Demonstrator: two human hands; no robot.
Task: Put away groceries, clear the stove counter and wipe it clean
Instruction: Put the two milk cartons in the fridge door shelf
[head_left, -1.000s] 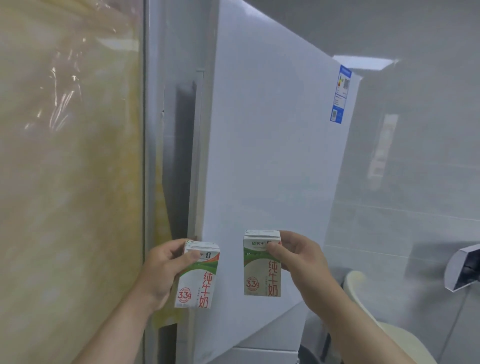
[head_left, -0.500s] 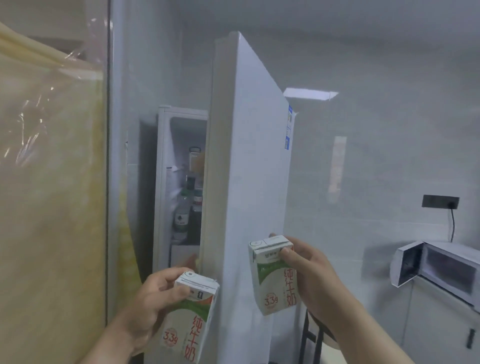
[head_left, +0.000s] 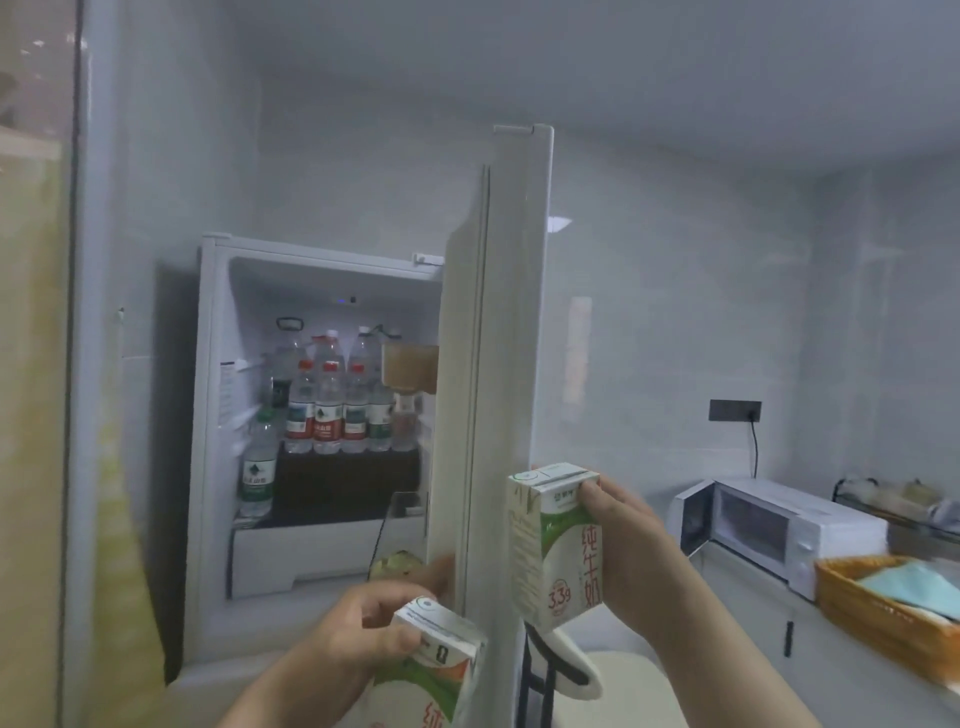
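Fridge shelf (head_left: 345, 486) holding water bottles (head_left: 327, 410), counter (head_left: 719, 569) with microwave (head_left: 779, 525), basket (head_left: 852, 597)

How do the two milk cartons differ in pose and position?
The right carton, gripped by the right hand, stands upright; the left carton, gripped by the left hand, is tilted. The right carton is higher and shows whole; the left carton is lower, its bottom cut off by the picture's edge. Both have the same white and green print with red characters.
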